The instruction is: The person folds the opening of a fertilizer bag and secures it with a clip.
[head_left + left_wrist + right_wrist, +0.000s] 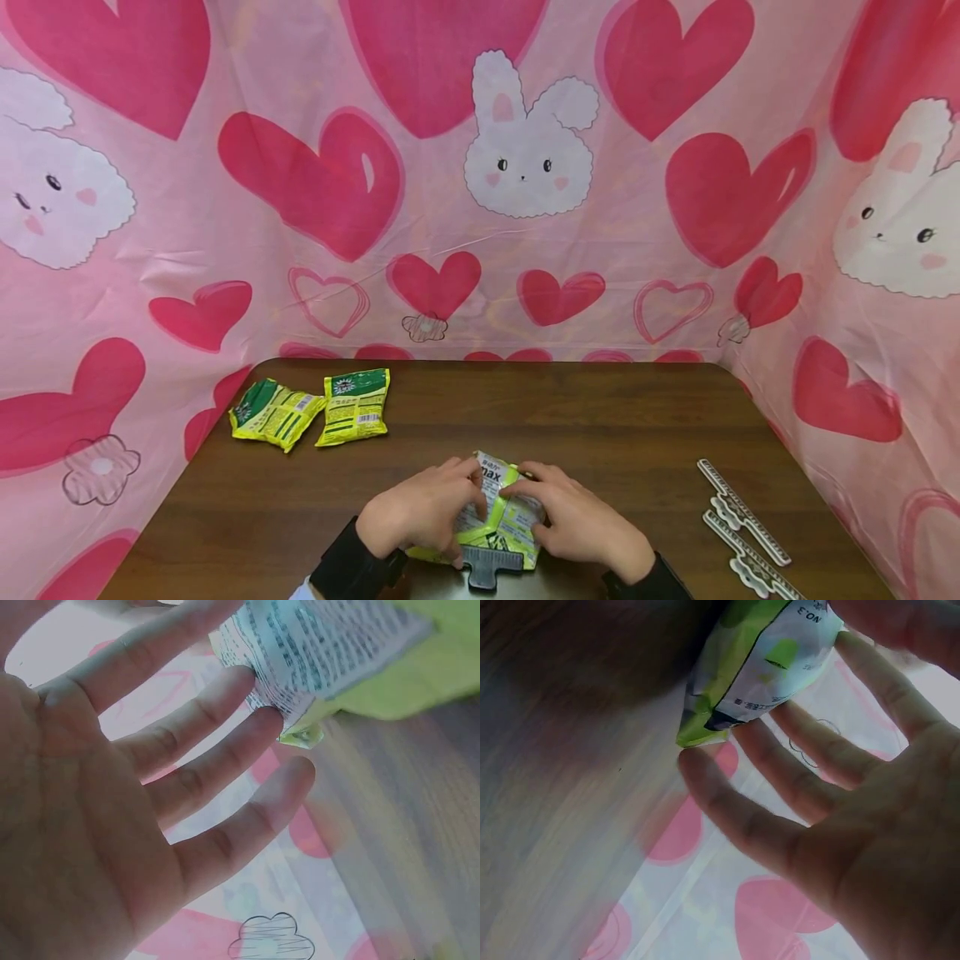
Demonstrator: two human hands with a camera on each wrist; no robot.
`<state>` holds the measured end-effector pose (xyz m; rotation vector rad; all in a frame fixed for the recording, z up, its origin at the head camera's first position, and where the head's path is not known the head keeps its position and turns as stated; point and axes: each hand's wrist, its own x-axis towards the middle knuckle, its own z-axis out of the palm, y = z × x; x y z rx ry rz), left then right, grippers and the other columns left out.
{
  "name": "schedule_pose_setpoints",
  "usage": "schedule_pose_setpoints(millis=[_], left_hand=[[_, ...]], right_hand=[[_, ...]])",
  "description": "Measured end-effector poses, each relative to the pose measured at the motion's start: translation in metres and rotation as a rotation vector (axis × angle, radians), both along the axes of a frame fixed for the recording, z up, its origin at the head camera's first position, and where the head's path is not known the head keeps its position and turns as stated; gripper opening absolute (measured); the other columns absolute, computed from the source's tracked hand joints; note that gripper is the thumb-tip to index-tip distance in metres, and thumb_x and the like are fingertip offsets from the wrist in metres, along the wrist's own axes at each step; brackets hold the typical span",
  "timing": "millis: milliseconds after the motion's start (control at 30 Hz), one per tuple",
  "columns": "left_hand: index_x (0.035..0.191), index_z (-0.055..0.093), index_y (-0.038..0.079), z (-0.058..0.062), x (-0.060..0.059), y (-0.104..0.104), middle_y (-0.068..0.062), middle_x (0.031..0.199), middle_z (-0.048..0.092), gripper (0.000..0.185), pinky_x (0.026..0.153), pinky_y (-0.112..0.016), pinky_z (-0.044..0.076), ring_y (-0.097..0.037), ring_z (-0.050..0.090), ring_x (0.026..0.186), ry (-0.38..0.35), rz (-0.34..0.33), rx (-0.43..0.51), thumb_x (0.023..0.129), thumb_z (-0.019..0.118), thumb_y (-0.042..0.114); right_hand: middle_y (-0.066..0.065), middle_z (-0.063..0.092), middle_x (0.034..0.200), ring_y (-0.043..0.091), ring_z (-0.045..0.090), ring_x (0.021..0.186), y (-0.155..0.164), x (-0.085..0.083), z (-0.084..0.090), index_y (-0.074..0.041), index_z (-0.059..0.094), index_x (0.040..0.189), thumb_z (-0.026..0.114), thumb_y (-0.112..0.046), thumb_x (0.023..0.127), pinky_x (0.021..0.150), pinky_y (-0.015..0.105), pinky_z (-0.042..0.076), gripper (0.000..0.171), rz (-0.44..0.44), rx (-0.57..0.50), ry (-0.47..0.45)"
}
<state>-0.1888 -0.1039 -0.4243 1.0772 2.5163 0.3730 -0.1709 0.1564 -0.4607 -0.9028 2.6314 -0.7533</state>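
A green-and-white snack packet (497, 512) is held at the near middle of the brown table (615, 425), above a dark sealing clip (489, 563). It is pinched at its folded top by the left hand (420, 510) and the right hand (576, 518), the remaining fingers (225, 742) being spread loosely against it. Two more green packets (311, 410) are seen at the far left, well apart. Grey clips (742, 521) lie at the right edge.

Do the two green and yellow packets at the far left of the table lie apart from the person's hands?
Yes, the two packets lie far left, apart from both the left hand and right hand.
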Motion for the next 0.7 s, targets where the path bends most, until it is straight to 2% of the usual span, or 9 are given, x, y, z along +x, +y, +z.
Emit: schedule_pose_setpoints(millis=[200,367,433,533,700], left_hand=[[0.111,0.079,0.025,0.001,0.0,-0.001,0.011,0.115,0.054,0.042,0.092,-0.033,0.048,-0.009,0.048,0.105,0.042,0.007,0.013,0.074,0.099,0.031],[0.116,0.078,0.025,0.001,0.002,-0.002,0.009,0.116,0.056,0.043,0.093,-0.034,0.05,-0.01,0.051,0.107,0.059,0.026,0.026,0.078,0.097,0.03],[0.119,0.077,0.025,0.0,0.002,-0.001,0.009,0.117,0.057,0.044,0.093,-0.035,0.051,-0.01,0.052,0.107,0.05,0.031,0.039,0.08,0.095,0.032],[0.123,0.076,0.023,0.001,0.002,0.001,0.008,0.116,0.06,0.046,0.092,-0.034,0.052,-0.008,0.054,0.103,0.037,0.031,0.057,0.081,0.094,0.033],[0.126,0.075,0.023,0.001,0.002,0.004,0.008,0.113,0.062,0.048,0.092,-0.034,0.053,-0.006,0.055,0.095,-0.012,0.048,0.059,0.083,0.092,0.035]], right_hand=[[0.01,0.047,0.153,0.032,0.048,0.132,0.0,0.005,0.006,-0.029,0.066,0.141,0.076,-0.012,0.093,0.099,0.06,0.046,0.052,-0.019,0.047,-0.017],[0.023,0.034,0.16,0.047,0.039,0.142,-0.003,0.012,0.013,-0.02,0.062,0.146,0.079,-0.008,0.09,0.101,0.064,0.045,0.06,-0.055,0.046,-0.102],[0.03,0.027,0.163,0.052,0.035,0.144,-0.005,0.014,0.015,-0.015,0.059,0.148,0.08,-0.005,0.088,0.101,0.065,0.045,0.064,-0.068,0.043,-0.126],[0.035,0.018,0.165,0.05,0.035,0.145,-0.008,0.017,0.018,-0.009,0.055,0.15,0.081,-0.006,0.088,0.104,0.062,0.045,0.067,-0.078,0.063,-0.145],[0.034,0.018,0.166,0.048,0.037,0.146,-0.01,0.018,0.019,-0.01,0.052,0.148,0.081,-0.013,0.09,0.105,0.062,0.044,0.065,-0.084,0.102,-0.144]])
